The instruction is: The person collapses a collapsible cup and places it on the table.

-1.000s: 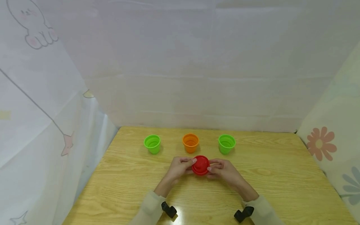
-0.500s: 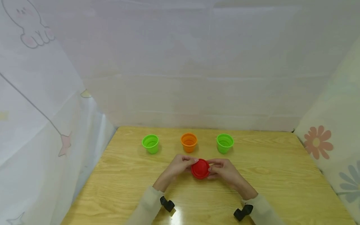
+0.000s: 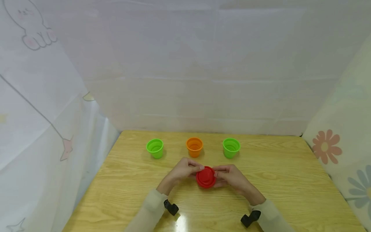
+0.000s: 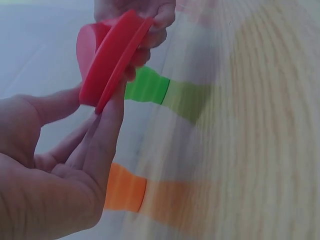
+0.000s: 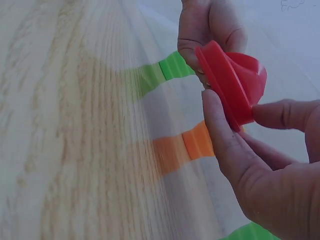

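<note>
A red collapsible cup (image 3: 206, 177), mostly folded flat, is held between both hands above the table. My left hand (image 3: 184, 169) pinches its left side, with the thumb on the upper face and fingers beneath. On the other side my right hand (image 3: 232, 178) grips the rim the same way. Seen edge-on in the right wrist view, the cup (image 5: 232, 85) has a wide ring with a narrower part bulging unevenly from the face under the thumbs. The left wrist view shows the same lopsided bulge on the cup (image 4: 102, 65).
Beyond the hands stand three expanded cups in a row: a green cup (image 3: 156, 149) at left, an orange cup (image 3: 194, 148) in the middle and another green cup (image 3: 231, 148) at right. White printed sheeting (image 3: 214, 80) rises behind the wooden table (image 3: 275, 187).
Both hands keep their hold on the red cup, which has come slightly toward the person. Its middle part looks more tilted than half a second ago.
</note>
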Demonstrator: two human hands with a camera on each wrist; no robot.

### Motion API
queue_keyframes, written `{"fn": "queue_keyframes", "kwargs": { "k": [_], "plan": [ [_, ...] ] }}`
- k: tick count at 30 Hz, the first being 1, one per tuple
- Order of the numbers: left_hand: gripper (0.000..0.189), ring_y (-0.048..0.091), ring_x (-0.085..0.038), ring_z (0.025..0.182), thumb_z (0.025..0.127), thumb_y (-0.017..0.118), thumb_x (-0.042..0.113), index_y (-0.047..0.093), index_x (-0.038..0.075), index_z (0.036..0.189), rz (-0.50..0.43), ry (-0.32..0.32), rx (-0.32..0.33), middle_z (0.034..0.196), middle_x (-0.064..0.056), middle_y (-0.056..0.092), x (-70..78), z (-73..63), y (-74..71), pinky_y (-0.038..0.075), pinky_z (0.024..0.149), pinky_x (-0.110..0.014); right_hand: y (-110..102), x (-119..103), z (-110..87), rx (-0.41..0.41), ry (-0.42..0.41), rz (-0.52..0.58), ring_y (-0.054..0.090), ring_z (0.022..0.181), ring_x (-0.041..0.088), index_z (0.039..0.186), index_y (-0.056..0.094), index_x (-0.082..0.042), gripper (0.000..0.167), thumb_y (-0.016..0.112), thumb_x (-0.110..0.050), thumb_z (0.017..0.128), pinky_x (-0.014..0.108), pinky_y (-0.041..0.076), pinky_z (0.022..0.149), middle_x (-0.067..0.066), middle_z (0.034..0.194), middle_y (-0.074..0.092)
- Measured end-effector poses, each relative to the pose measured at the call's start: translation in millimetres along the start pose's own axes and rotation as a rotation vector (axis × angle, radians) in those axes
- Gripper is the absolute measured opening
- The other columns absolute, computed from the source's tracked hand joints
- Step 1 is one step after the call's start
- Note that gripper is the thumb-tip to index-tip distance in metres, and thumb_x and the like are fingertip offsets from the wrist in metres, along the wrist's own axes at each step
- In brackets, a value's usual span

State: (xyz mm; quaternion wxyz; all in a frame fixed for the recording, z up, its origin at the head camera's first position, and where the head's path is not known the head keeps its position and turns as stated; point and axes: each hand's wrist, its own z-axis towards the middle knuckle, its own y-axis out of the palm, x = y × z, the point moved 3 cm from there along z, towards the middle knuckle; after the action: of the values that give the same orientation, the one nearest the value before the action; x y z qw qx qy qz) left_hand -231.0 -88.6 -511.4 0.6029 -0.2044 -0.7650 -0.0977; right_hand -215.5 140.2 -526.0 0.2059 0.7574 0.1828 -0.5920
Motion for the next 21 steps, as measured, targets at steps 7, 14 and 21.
{"fn": "queue_keyframes", "kwargs": {
  "k": [7,14,21],
  "plan": [
    [0.032,0.076,-0.011,0.085,0.103,0.069,0.017,0.073,-0.008,0.123,-0.168,0.017,0.205,0.107,-0.013,0.080,-10.0,-4.9,3.8,0.068,0.080,-0.030,0.5,3.1,0.3,0.053,-0.002,0.092,0.080,0.100,0.032,0.145,0.047,0.019,0.053,0.063,-0.010,0.104,0.048,0.065,0.092,0.021,0.127,0.073],
    [0.036,0.077,-0.013,0.088,0.105,0.065,0.015,0.064,-0.012,0.130,-0.337,0.007,0.250,0.107,-0.011,0.079,-17.3,-9.4,15.3,0.068,0.083,-0.031,-0.3,5.2,-0.9,0.106,-0.007,0.125,0.079,0.105,0.025,0.145,0.046,0.019,0.055,0.066,-0.010,0.104,0.044,0.064,0.096,0.019,0.125,0.074],
    [0.037,0.077,-0.015,0.090,0.107,0.061,0.016,0.061,-0.012,0.132,-0.389,-0.006,0.141,0.102,-0.008,0.079,-21.6,-11.2,15.0,0.067,0.090,-0.037,-3.4,2.4,-2.0,0.092,-0.026,0.118,0.077,0.107,0.017,0.148,0.046,0.017,0.055,0.065,-0.011,0.105,0.039,0.064,0.098,0.018,0.131,0.072]
  ]
}}
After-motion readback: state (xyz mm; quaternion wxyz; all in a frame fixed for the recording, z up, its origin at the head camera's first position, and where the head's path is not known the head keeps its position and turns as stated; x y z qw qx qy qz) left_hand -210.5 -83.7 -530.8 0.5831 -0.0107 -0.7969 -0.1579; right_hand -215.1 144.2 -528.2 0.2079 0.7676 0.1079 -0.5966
